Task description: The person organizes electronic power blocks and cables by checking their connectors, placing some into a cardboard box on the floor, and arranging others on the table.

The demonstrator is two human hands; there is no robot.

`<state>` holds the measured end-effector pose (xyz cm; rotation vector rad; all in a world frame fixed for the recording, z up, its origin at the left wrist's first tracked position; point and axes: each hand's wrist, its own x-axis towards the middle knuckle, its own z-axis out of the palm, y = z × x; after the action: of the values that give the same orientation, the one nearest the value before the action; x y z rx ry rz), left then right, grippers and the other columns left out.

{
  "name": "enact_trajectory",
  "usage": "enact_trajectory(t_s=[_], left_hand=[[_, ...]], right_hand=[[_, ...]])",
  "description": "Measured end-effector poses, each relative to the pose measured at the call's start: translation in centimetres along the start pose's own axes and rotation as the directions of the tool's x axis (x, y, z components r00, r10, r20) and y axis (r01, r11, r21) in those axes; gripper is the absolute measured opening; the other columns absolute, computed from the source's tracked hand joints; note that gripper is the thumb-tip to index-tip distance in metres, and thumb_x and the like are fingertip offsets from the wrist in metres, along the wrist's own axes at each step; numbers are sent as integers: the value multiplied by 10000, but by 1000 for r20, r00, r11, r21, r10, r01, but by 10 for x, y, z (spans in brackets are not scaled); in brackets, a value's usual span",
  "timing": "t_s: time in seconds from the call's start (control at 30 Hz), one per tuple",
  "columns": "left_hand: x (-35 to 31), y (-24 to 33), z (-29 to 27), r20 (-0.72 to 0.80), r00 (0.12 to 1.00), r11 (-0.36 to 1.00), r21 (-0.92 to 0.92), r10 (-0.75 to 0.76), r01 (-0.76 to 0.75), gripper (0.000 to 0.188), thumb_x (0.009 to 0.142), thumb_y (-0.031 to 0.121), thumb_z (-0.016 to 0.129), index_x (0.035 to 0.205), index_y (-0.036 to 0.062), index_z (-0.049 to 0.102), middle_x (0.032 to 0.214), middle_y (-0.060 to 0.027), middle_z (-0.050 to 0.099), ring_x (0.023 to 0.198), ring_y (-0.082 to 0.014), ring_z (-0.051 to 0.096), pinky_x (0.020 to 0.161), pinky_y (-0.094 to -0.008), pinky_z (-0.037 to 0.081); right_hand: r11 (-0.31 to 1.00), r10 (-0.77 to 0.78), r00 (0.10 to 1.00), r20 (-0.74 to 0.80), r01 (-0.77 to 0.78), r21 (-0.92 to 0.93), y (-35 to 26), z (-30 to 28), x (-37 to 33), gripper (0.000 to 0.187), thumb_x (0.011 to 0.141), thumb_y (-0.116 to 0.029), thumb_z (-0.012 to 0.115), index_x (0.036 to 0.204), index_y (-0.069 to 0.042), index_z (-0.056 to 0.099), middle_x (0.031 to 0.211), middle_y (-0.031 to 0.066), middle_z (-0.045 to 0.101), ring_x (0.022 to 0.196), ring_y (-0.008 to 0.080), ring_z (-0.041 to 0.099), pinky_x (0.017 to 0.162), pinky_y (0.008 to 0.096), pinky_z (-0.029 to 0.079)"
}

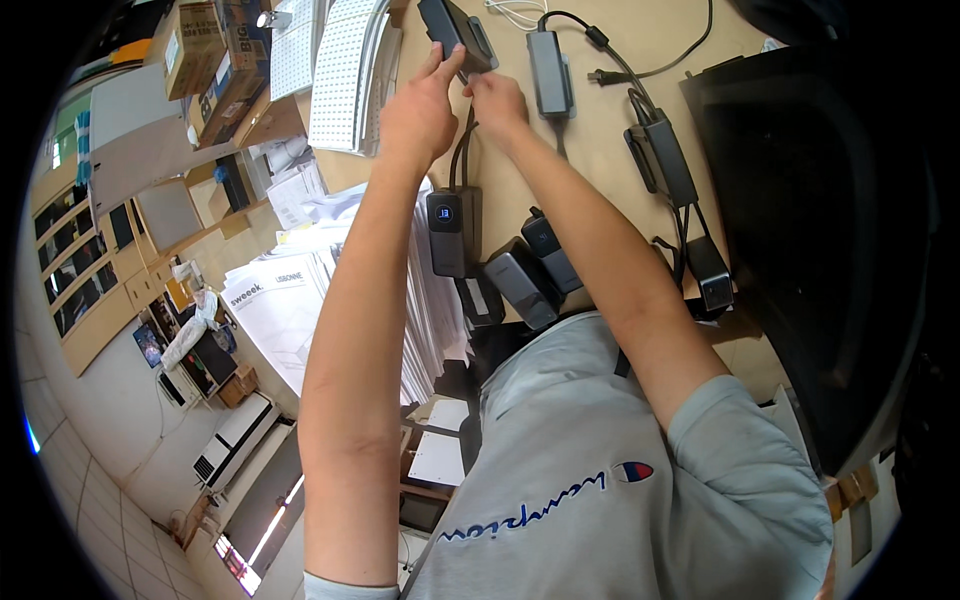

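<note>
At the far edge of the table, my left hand (420, 115) is closed on a dark block-shaped device (455, 35), thumb and fingers at its near end. Just right of it, my right hand (498, 103) pinches a black cable (463, 150) close to that same end. Whether the plug sits in the device is hidden by my fingers. The cable runs down to a grey power bank (447, 235) with a small round lit display. Two more dark power banks, one grey (522, 280) and one with a rounded top (550, 248), stand under my right forearm.
A grey power adapter (548, 72) lies right of my hands, with a corded plug (606, 77) beyond. Two linked black devices (662, 155) (710, 275) are farther right, beside a large black screen (810, 250). Printed sheets (345, 75) and a tall paper stack (290, 300) line the left.
</note>
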<state>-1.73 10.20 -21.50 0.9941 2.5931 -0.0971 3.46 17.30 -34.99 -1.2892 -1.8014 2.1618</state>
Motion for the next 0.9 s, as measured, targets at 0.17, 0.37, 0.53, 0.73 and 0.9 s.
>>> enact_trajectory(t_s=[0.17, 0.37, 0.53, 0.73, 0.9], left_hand=[[-2, -5, -2, 40, 999, 999, 41, -9, 7, 810, 817, -1, 575, 1545, 311, 404, 1630, -3, 361, 1190, -334, 645, 961, -434, 563], [1, 8, -5, 78, 997, 998, 59, 9, -14, 919, 741, 13, 596, 1581, 284, 340, 1630, -71, 350, 1209, -377, 618, 973, -455, 545], [2, 1, 0, 0, 999, 994, -107, 35, -35, 783, 823, 111, 621, 1559, 178, 361, 1640, -133, 315, 1326, -378, 533, 1070, -454, 484], [-86, 48, 20, -344, 936, 854, -465, 70, -235, 550, 842, -47, 538, 1387, 17, 495, 1409, -240, 490, 1270, -448, 514, 1078, -474, 440], [-174, 105, 46, -201, 960, 716, -639, 196, -280, 435, 874, -45, 555, 1302, 35, 549, 1200, -221, 613, 1135, -407, 592, 992, -469, 474]], right_hand=[[979, 69, 997, 46, -59, -195, -17, -8, -3, 343, 961, -385, 582, 826, -123, 757, 851, 92, 741, 865, 272, 713, 797, 406, 531], [987, 94, 994, 55, -86, -134, -16, -12, 10, 332, 950, -382, 594, 916, -92, 752, 913, 129, 750, 927, 299, 718, 844, 416, 537], [987, -56, 998, -26, 51, -151, -15, -8, -49, 408, 933, -342, 617, 1203, -35, 624, 1131, 184, 665, 1081, 359, 646, 956, 444, 507], [828, -520, 811, 270, 556, -75, -35, -159, -228, 229, 947, -90, 561, 1155, -43, 643, 948, 153, 705, 798, 347, 673, 734, 427, 528], [480, -394, 856, 335, 502, -719, -38, -272, -278, 509, 768, 27, 602, 1258, -108, 619, 1165, 106, 604, 1175, 317, 555, 942, 411, 487]])
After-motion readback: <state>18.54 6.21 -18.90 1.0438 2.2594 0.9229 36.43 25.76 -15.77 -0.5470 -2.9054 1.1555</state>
